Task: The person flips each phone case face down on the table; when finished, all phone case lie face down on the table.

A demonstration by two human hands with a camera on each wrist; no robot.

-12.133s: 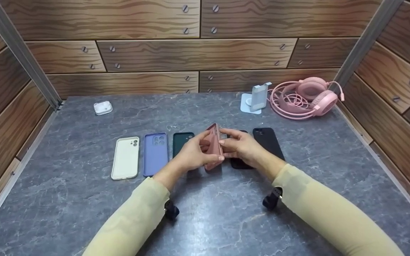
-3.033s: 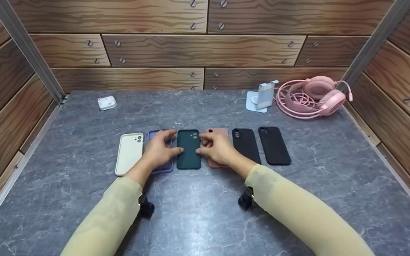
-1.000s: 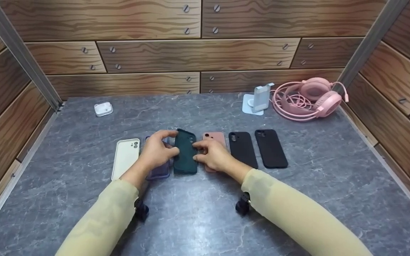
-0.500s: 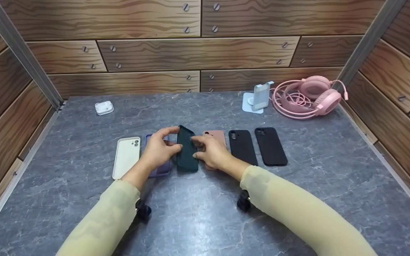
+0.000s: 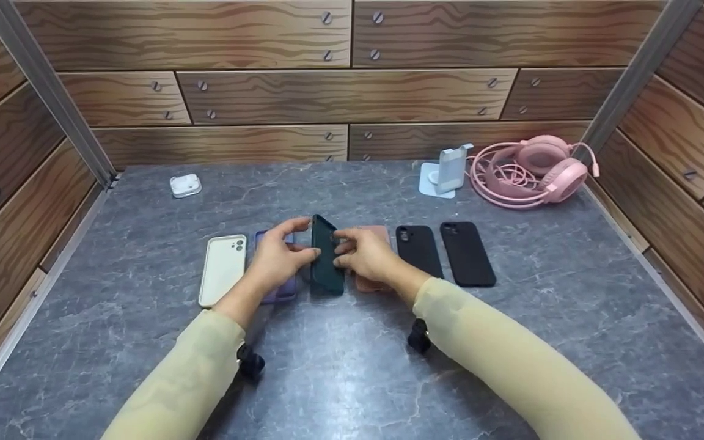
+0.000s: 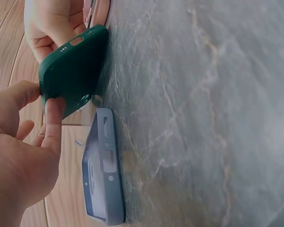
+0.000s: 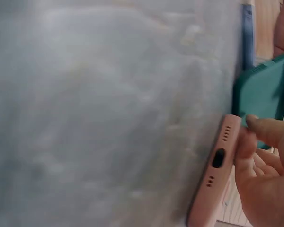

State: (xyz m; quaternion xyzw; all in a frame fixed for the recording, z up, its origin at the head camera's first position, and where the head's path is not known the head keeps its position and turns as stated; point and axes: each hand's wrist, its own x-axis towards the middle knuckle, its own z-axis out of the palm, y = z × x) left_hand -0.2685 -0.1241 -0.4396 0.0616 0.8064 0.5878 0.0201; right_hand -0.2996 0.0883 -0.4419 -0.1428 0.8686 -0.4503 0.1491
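White square case [image 5: 186, 185] lay at 10 o'clock from the dark green phone case [image 5: 326, 270]; cream phone case [image 5: 222, 272] at 9. Left hand [image 5: 275, 258], over the purple phone case [image 5: 280, 292], pinched the green one's left edge. Green case was tilted between the hands, left edge raised (table contact could not be told). Right hand [image 5: 369, 255] pinched its right edge, above the pink phone case [image 5: 369, 286]. At 3 o'clock: first black case [image 5: 419, 250], second black case [image 5: 468, 255]. At 2: pale blue stand [image 5: 451, 170], pink headset [image 5: 563, 180].
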